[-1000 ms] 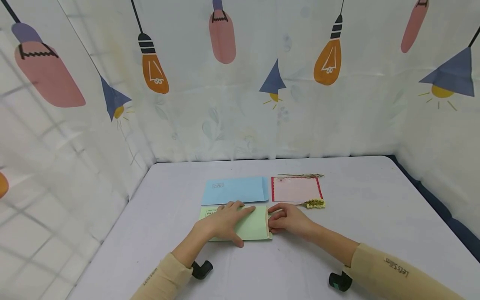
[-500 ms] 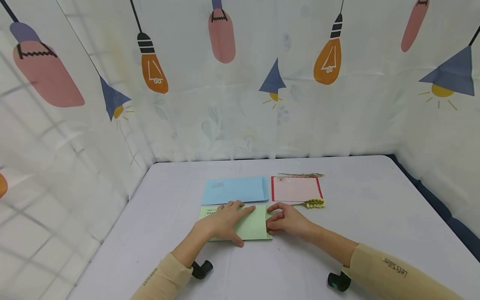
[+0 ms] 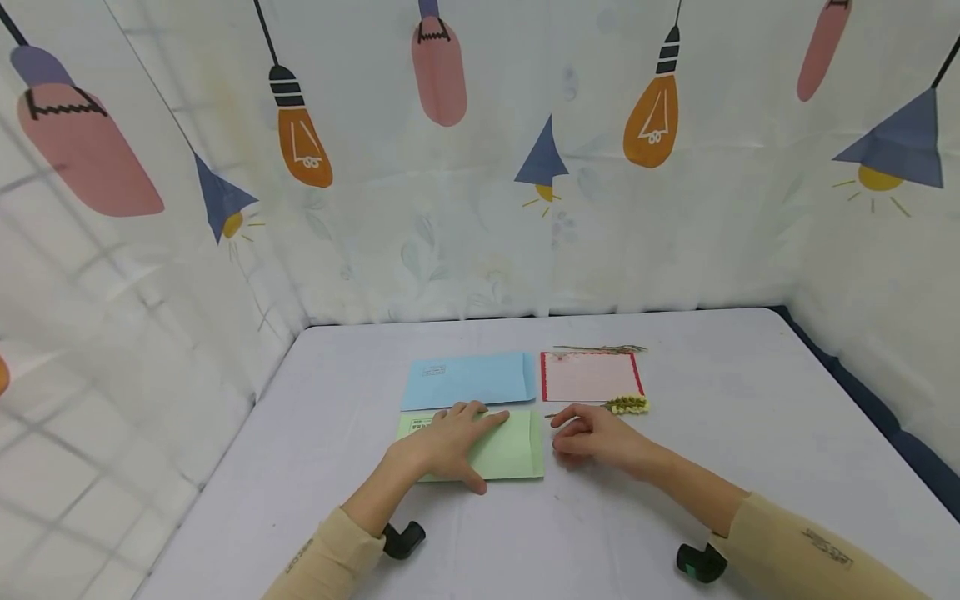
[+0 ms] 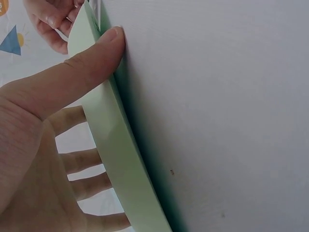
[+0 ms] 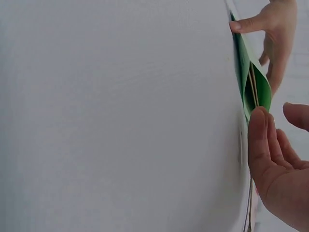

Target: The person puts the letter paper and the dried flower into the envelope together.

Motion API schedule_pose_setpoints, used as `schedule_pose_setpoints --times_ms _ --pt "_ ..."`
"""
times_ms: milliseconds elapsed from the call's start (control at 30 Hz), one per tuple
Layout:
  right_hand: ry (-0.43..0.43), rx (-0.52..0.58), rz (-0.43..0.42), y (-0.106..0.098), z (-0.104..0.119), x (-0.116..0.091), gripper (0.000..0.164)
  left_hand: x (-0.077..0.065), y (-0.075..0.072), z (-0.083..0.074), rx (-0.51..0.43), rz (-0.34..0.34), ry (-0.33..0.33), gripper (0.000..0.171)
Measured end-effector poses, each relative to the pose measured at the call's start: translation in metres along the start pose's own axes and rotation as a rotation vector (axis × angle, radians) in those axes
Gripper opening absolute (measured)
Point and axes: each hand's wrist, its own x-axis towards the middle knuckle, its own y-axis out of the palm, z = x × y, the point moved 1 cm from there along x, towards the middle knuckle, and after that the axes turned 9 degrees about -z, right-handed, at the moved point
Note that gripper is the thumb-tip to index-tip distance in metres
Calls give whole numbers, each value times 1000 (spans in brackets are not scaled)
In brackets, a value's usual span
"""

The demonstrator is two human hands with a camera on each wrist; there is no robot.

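A light green envelope [image 3: 517, 450] lies on the table, its mouth toward the right. My left hand [image 3: 453, 442] rests on it with fingers spread, the thumb at its near edge. My right hand [image 3: 592, 437] hovers just right of the mouth, apart from it, fingers loosely bent and thumb separated from them, holding nothing visible. In the right wrist view the mouth gapes, and thin cream edges [image 5: 254, 84] of something flat show inside the envelope. Past my right hand lies a yellow flower sprig [image 3: 628, 405], its thin stem partly hidden by the fingers.
Behind the green envelope lies a blue envelope [image 3: 472, 379]. To its right is a pink card [image 3: 588, 379] with a red border, with a thin dried sprig [image 3: 615, 348] along its far edge. A white cloth covers the table [image 3: 337, 375], and printed curtains hang around it.
My right hand pushed the cream-edged flat thing further into the green envelope, then drew back to the right, away from the mouth. My left hand has stayed in place.
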Motion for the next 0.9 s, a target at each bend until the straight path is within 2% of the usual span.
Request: schedule_pose_setpoints --times_ms 167,467,767,900 --pt "-25 -93 -13 -17 1 -6 29 -1 -1 0 2 -7 10 106" --pt "-51 -198 -68 -60 -3 -15 29 -1 -1 0 -5 -8 19 106" --pt "-62 -285 -187 -87 -5 -20 27 -2 -1 0 -9 -2 20 105" --pt "-89 -366 -257 -95 -9 -20 25 -3 -2 0 -10 -3 16 105"
